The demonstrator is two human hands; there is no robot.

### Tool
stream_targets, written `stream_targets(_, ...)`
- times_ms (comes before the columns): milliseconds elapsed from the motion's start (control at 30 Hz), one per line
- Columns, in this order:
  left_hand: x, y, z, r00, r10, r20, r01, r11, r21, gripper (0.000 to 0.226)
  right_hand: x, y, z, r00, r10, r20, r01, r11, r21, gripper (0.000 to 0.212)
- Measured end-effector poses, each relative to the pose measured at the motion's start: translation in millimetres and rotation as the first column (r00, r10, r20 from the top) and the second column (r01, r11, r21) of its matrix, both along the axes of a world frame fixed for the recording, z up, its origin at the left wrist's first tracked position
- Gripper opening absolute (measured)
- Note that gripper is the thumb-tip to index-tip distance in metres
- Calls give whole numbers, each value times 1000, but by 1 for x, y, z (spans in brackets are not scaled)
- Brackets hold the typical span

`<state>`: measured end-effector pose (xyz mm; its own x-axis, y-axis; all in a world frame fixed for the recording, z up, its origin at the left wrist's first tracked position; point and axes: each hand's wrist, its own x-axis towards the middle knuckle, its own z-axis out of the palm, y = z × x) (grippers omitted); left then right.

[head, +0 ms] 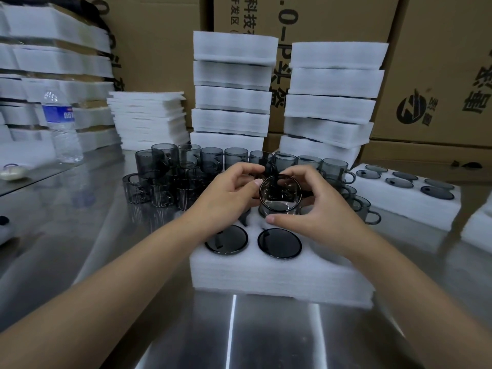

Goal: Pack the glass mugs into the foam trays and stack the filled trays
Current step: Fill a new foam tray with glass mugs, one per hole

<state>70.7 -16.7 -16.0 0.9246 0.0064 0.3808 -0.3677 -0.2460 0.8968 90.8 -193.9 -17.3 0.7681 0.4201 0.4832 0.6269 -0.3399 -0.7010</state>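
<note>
**packer_q:** How much room is there around the tray?

**benchside:** A fair bit. The foam tray (279,272) sits mid-table on the steel table (106,249), with bare steel in front of it and off to its left. Behind it the loose mugs (165,179) crowd right up to its far edge, and behind those the tray stacks (231,89) wall off the back of the table. Toward the right edge lies a filled tray (407,206), with only a narrow strip of steel between the two. A water bottle (62,126) stands well off toward the far left corner.

**packer_q:** And the hands?

**benchside:** Both are on one glass mug (279,193), held over the tray's far half and tipped so its mouth faces the camera. The left hand (229,193) comes in from the left, fingers curled, thumb and fingertips pinching the rim. The right hand (319,209) wraps around it from the right, thumb along the near side and fingers over the top. Can't tell if the base is in a pocket. Two packed mugs (226,239) fill the tray's nearest pockets, just below the hands.
</note>
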Motion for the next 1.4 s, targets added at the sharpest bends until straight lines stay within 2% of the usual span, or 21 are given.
stream_targets(167, -1, 0, 0, 1000, -23, -4, 23, 998, -61, 26, -3, 2, 2, 997, -36, 71, 40, 998, -54, 65)
stream_targets(300, 0, 1, -2, 996, -79, -29, 78, 996, -39, 30, -2, 2, 1, 995, -32, 98, 38, 998, -53, 66)
stream_targets(467, -2, 1, -2, 993, -113, 37, 114, 993, -39, 40, -1, 1, 0, 993, -17, 113, 18, 1000, -12, 75)
stream_targets(567, -4, 0, -1, 990, -120, 72, 123, 992, -27, 41, -2, -1, 2, 991, 19, 132, -14, 999, -41, 83)
stream_targets(667, -4, 1, 0, 990, -108, 95, 109, 994, -5, 42, -4, -1, 3, 983, 27, 183, -10, 996, -94, 80)
stream_targets(767, -4, 2, 0, 988, -116, 99, 114, 993, 23, 46, -8, -1, 9, 980, 18, 198, 4, 994, -111, 67)
stream_targets(833, -5, 1, 0, 987, -112, 117, 107, 993, 44, 52, -9, -5, 17, 990, 33, 138, -20, 995, -95, 60)
stream_targets(933, -5, 0, 0, 989, -79, 126, 73, 996, 53, 60, -10, -19, 33, 995, 89, -33, -91, 994, -63, 58)
stream_targets(1100, -2, 1, -4, 995, -39, 97, 28, 994, 109, 32, -4, -48, 44, 943, 186, -274, -211, 975, -63, 58)
stream_targets(1233, -2, 2, -5, 994, -50, 92, 35, 987, 154, 22, 0, -70, 49, 897, 219, -385, -289, 948, -134, 51)
stream_targets(1400, -1, 2, -5, 995, -48, 85, 33, 986, 163, 17, 0, -83, 48, 852, 223, -473, -363, 903, -229, 57)
